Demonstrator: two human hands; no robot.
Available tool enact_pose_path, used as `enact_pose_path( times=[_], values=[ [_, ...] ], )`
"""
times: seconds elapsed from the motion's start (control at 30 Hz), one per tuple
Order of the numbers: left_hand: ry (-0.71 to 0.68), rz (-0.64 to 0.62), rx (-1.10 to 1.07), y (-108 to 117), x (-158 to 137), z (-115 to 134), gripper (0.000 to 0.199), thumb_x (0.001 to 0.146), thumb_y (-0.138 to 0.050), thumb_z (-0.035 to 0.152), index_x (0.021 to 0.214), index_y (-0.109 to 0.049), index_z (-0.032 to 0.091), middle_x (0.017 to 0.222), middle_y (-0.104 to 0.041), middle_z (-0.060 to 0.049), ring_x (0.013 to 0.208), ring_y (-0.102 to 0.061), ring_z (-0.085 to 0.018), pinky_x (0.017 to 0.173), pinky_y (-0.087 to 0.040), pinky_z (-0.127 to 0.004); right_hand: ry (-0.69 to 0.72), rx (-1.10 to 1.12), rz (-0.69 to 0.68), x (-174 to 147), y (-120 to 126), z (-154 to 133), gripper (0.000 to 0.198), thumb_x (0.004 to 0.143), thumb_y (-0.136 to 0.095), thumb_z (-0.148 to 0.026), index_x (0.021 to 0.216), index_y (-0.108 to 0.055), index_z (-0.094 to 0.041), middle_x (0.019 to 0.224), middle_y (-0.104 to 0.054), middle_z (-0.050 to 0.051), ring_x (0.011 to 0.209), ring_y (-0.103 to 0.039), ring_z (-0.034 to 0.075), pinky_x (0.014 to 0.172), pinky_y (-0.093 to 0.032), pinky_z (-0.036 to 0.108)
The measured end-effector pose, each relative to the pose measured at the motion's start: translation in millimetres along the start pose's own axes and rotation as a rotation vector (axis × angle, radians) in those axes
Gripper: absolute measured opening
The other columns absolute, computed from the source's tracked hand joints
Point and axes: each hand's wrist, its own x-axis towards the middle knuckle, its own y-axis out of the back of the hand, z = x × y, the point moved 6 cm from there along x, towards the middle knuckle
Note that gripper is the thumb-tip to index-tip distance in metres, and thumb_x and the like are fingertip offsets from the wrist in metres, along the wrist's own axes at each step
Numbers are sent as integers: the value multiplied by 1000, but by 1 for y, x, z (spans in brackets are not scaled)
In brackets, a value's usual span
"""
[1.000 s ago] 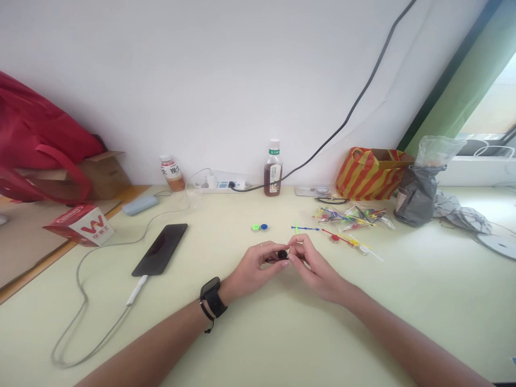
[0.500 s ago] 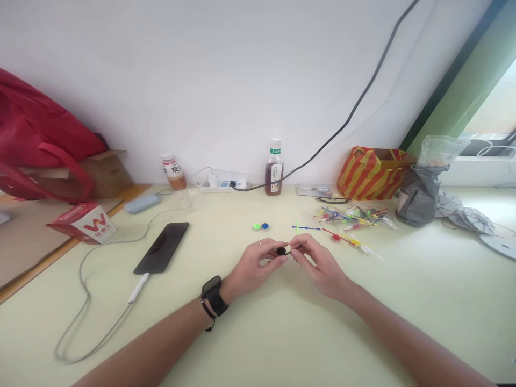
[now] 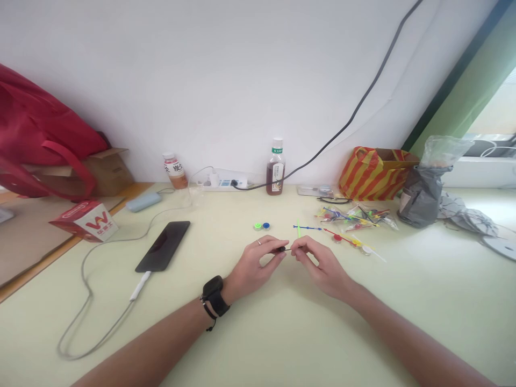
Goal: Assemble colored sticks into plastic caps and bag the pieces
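My left hand [image 3: 258, 264] pinches a small black round piece [image 3: 282, 249] between thumb and fingertips. Facing it, my right hand [image 3: 322, 267] is closed on a thin black pointer [image 3: 287, 249], whose end reaches to the round piece. Whether the two parts are joined I cannot tell, since fingers cover most of them. Just beyond the hands lie a green round piece [image 3: 257, 226] and a blue round piece [image 3: 266, 226]. A blue pointer [image 3: 308, 228] crosses a green pointer [image 3: 299, 229], and a red pointer [image 3: 331, 233] lies to their right.
Several bagged coloured pointers [image 3: 355, 216] lie at the right, before a striped bag [image 3: 373, 174] and a grey bag [image 3: 419, 196]. A bottle [image 3: 276, 172] and power strip [image 3: 223, 183] stand by the wall. Left are a phone [image 3: 163, 247] on its cable and a red-and-white box [image 3: 86, 221].
The black round piece has turned from face-on to nearly edge-on in my left fingers. Both hands stay in almost the same place; the whole view has shifted slightly.
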Motion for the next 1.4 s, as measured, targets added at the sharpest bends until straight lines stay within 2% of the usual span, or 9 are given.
enact_pose_path(
  times=[0.43, 0.6, 0.8, 0.93, 1.17, 1.3, 1.4],
  values=[
    [-15, 10, 15, 2, 0, 3, 28, 98, -64, 19, 125, -72, 24, 106, -73, -8, 95, -69, -18, 85, -57, -32, -56, -7, -30, 2, -2, 5, 15, 105, -45, -26, 102, -59, -25, 89, -61, 1, 80, -56, 17, 76, -46, 31],
    [51, -15, -41, 1, 0, -4, 26, 96, -69, 21, 120, -77, 26, 109, -75, -7, 99, -71, -19, 91, -57, -33, -89, 31, -10, 3, 0, 9, 16, 104, -47, -31, 104, -62, -24, 96, -65, 4, 84, -58, 19, 78, -48, 33],
    [128, -50, -118, 0, -1, -11, 19, 92, -74, 23, 110, -81, 24, 102, -78, -7, 94, -73, -20, 87, -58, -32, -175, 140, -7, 3, 1, 16, 14, 102, -52, -33, 109, -61, -24, 100, -64, 4, 89, -59, 19, 80, -50, 34],
    [128, -105, -108, -2, -2, -10, 17, 94, -72, 24, 109, -80, 23, 100, -78, -6, 93, -72, -20, 86, -56, -33, -193, 159, -20, 2, 0, 18, 15, 102, -53, -35, 109, -61, -24, 100, -64, 5, 90, -60, 20, 80, -50, 34],
    [114, -117, -90, -2, -1, -2, 16, 95, -70, 27, 108, -78, 22, 100, -77, -7, 92, -71, -20, 86, -57, -35, -187, 152, -5, 1, 0, 19, 18, 102, -53, -38, 109, -61, -23, 98, -62, 4, 88, -58, 19, 77, -51, 33],
    [149, -134, -229, -5, 0, 4, 23, 95, -70, 29, 115, -77, 20, 116, -75, -11, 101, -72, -22, 94, -59, -38, -188, 180, 13, 3, 3, 22, 21, 102, -53, -41, 107, -62, -22, 87, -57, 2, 77, -54, 17, 70, -50, 31],
    [191, -162, -375, -9, 1, 3, 25, 98, -66, 30, 117, -77, 19, 124, -73, -13, 110, -70, -24, 100, -58, -40, -193, 231, 27, 5, 5, 23, 24, 102, -54, -42, 117, -59, -24, 92, -57, 2, 73, -56, 15, 68, -51, 31]
  ],
)
